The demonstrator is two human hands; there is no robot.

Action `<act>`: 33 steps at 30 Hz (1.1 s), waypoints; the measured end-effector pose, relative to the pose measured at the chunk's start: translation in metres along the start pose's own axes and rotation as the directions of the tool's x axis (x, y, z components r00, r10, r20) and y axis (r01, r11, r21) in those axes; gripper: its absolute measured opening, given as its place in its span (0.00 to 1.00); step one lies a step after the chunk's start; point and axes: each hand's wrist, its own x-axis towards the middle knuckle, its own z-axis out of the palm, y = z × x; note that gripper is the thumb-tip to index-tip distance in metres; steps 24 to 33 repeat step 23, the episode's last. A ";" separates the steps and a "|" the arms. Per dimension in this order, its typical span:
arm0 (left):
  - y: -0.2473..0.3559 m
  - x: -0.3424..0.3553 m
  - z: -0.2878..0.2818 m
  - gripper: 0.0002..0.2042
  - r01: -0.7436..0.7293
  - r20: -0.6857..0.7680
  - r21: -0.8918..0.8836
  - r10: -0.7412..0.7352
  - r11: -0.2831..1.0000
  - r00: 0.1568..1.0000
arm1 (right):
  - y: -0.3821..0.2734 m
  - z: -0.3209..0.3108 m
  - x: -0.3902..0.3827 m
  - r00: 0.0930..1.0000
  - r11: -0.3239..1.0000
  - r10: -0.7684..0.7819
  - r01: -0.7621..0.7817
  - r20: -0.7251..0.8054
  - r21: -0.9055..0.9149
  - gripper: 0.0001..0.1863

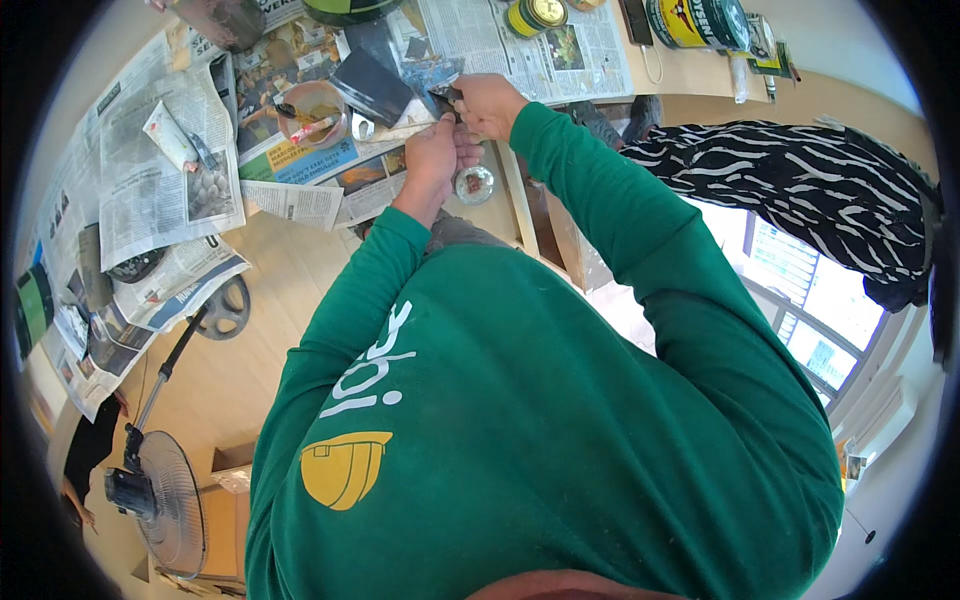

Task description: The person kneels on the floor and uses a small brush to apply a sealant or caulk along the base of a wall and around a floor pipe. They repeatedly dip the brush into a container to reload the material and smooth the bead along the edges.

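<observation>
My right hand [490, 107] is closed on a small dark piece, its kind unclear, at the edge of a newspaper-covered table. My left hand [433, 162] is just below it, fingers curled and thumb raised toward the same piece; what it grips, if anything, is hidden. Right under the hands is a small clear round container [474, 185] with reddish bits in it. Beyond my left hand a dark flat rectangular piece [372, 86] lies tilted on the paper. To its left stands a plastic tub [313, 110] with brownish contents and a red-and-white stick-like thing.
Newspaper [130, 200] covers much of the table. A white tube [170, 136] lies at left. A small yellow-green tin [536, 17] and a larger tin [697, 24] stand at the far side. A pedestal fan [172, 503] is at lower left; black-and-white patterned cloth [790, 190] hangs at right.
</observation>
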 end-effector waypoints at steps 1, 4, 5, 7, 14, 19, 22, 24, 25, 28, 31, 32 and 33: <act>-0.003 0.000 0.000 0.19 -0.013 -0.002 -0.008 0.013 1.000 1.000 | -0.001 -0.001 0.010 0.982 0.959 -0.187 0.181 -0.006 -0.220 0.12; -0.008 0.001 -0.002 0.19 -0.033 -0.015 -0.015 0.033 0.999 0.999 | -0.005 -0.006 0.030 0.927 0.832 -0.352 0.375 0.133 -0.409 0.11; -0.007 0.000 -0.002 0.19 -0.036 -0.021 -0.012 0.036 0.999 0.999 | -0.008 -0.005 0.027 0.903 0.749 -0.395 0.422 0.167 -0.511 0.11; -0.003 0.001 0.000 0.19 -0.048 -0.024 -0.012 0.048 0.999 0.999 | -0.007 -0.005 0.000 0.944 0.803 -0.307 0.327 0.125 -0.499 0.13; -0.008 -0.002 -0.002 0.20 -0.037 -0.018 -0.019 0.036 0.999 0.999 | -0.028 0.024 -0.024 0.983 0.998 0.051 -0.043 -0.174 0.055 0.15; -0.008 0.000 -0.002 0.20 -0.044 -0.010 -0.028 0.044 0.999 0.999 | -0.016 0.014 -0.010 0.992 0.999 0.032 -0.027 -0.124 0.039 0.14; -0.010 -0.002 -0.008 0.20 -0.045 0.017 -0.045 0.046 0.998 0.999 | -0.005 0.004 0.020 0.992 0.990 -0.043 0.026 -0.117 -0.139 0.14; -0.010 -0.002 -0.008 0.20 -0.042 0.016 -0.033 0.043 0.999 0.999 | -0.002 0.001 0.030 0.989 0.989 -0.006 -0.016 -0.151 -0.144 0.14; -0.010 -0.002 -0.008 0.20 -0.042 0.016 -0.033 0.043 0.999 0.999 | -0.002 0.001 0.030 0.989 0.989 -0.006 -0.016 -0.151 -0.144 0.14; -0.010 -0.002 -0.008 0.20 -0.042 0.016 -0.033 0.043 0.999 0.999 | -0.002 0.001 0.030 0.989 0.989 -0.006 -0.016 -0.151 -0.144 0.14; -0.010 -0.002 -0.008 0.20 -0.042 0.016 -0.033 0.043 0.999 0.999 | -0.002 0.001 0.030 0.989 0.989 -0.006 -0.016 -0.151 -0.144 0.14; -0.010 -0.002 -0.008 0.20 -0.042 0.016 -0.033 0.043 0.999 0.999 | -0.002 0.001 0.030 0.989 0.989 -0.006 -0.016 -0.151 -0.144 0.14; -0.010 -0.002 -0.008 0.20 -0.042 0.016 -0.033 0.043 0.999 0.999 | -0.002 0.001 0.030 0.989 0.989 -0.006 -0.016 -0.151 -0.144 0.14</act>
